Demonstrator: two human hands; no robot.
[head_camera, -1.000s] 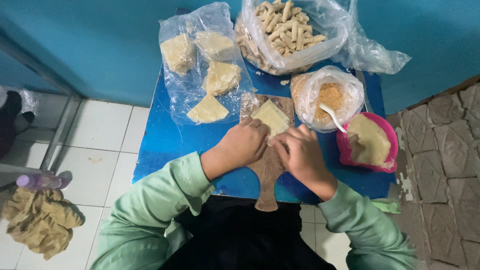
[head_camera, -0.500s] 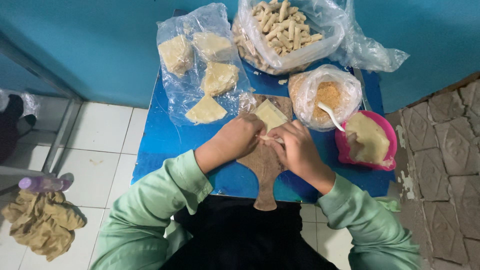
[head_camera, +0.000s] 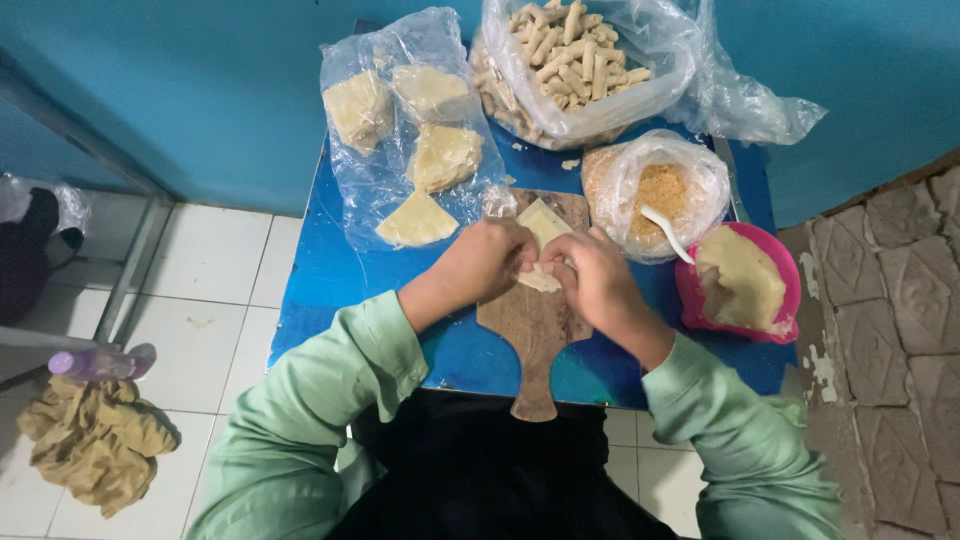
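Note:
My left hand (head_camera: 480, 262) and my right hand (head_camera: 595, 275) meet over a wooden paddle board (head_camera: 535, 330) on a small blue table (head_camera: 330, 280). Both pinch a pale thin wrapper (head_camera: 541, 232) whose near edge is folded up between the fingers; its far corner lies flat on the board. What sits inside the fold is hidden by my fingers.
A clear bag of folded pale wrappers (head_camera: 415, 140) lies at the left back. A bag of finished rolls (head_camera: 575, 60) stands behind. A bag of orange filling with a white spoon (head_camera: 660, 205) and a pink bowl of dough (head_camera: 740, 285) sit right. Stone wall right, tiled floor left.
Both hands have drawn closer together and slid toward me along the board, folding the wrapper's near edge up. Nothing else on the table has moved.

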